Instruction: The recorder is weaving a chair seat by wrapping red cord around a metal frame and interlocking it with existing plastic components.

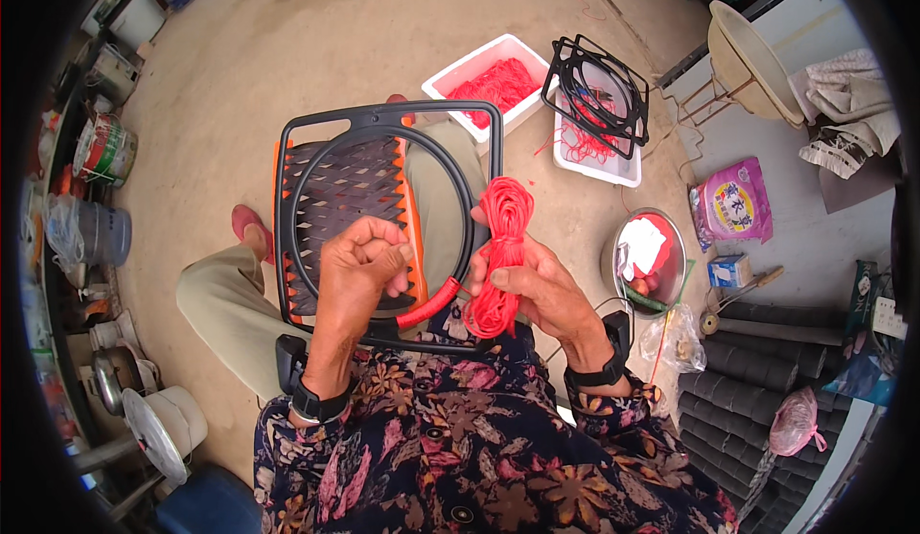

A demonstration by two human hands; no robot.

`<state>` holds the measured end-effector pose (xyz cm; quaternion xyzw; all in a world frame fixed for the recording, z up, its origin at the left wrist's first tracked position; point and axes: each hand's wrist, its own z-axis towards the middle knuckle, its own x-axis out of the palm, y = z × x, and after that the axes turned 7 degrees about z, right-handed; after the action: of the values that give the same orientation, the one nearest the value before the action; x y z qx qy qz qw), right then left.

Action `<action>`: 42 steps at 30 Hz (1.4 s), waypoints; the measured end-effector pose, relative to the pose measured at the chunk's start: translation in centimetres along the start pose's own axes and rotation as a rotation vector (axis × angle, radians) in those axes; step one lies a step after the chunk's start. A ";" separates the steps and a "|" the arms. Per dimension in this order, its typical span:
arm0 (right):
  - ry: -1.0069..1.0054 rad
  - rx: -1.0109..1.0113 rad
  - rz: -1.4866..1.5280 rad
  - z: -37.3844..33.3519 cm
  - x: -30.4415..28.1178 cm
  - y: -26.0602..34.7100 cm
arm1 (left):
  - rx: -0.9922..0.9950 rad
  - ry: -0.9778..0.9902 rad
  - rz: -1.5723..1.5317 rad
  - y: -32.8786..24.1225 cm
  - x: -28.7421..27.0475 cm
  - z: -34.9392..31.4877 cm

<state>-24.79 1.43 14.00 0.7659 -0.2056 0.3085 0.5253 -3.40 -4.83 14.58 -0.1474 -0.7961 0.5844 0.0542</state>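
Observation:
A black rectangular frame with a round ring inside it [388,110] rests across my lap. Red cord is wound tightly round the lower right part of the ring, forming a red wrapped section [428,305]. My right hand [548,290] grips a thick bundle of red cord [506,223] beside the frame's right bar, thumb across the bundle. Over the ring's lower left, my left hand [359,264] is closed with thumb and fingers pinched together; whatever it may hold is too small to make out.
Beyond the frame stands an orange-edged woven seat [410,210]. Ahead on the floor are a white box of red cord [463,76] and another white box [613,172] with black frames [628,84] on top. A metal bowl [610,264] sits to the right; buckets [105,149] line the left.

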 end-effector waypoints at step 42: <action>-0.192 -0.126 -0.347 -0.2 1.4 1.1 | -0.166 0.443 -0.450 -0.1 4.6 -2.2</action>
<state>-24.51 1.23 15.74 0.7813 -0.1387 0.1256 0.5954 -7.18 -1.43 14.94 -0.0949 -0.8224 0.4447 0.3418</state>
